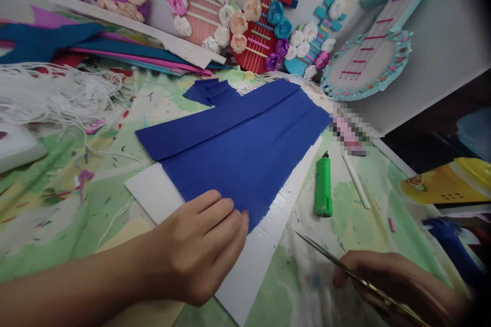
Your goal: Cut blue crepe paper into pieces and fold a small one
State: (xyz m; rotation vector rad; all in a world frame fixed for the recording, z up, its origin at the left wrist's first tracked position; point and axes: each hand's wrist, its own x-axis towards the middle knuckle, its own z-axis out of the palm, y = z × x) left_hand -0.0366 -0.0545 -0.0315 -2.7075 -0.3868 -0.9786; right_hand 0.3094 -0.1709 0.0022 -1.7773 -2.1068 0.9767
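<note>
A folded sheet of dark blue crepe paper (pixel 245 143) lies across a white board (pixel 245 281), with its narrow end towards me. My left hand (pixel 207 245) is closed over that near end, the fingers curled on the paper. At the lower right, my right hand (pixel 399 281) is closed around a pair of slim metal scissors (pixel 326 253); their points face left, apart from the paper. A green utility knife (pixel 323 186) rests on the cloth between the board and my right hand. Beyond the sheet sits a smaller crumpled blue piece (pixel 210 92).
Paper-flower guitars, including a red one (pixel 259 36) and a light blue one (pixel 368 61), lean along the back wall. White cord (pixel 49 89) is heaped at the left below coloured paper strips (pixel 84 43). A yellow container (pixel 452 181) stands right. Scraps dot the green patterned cloth (pixel 291 296).
</note>
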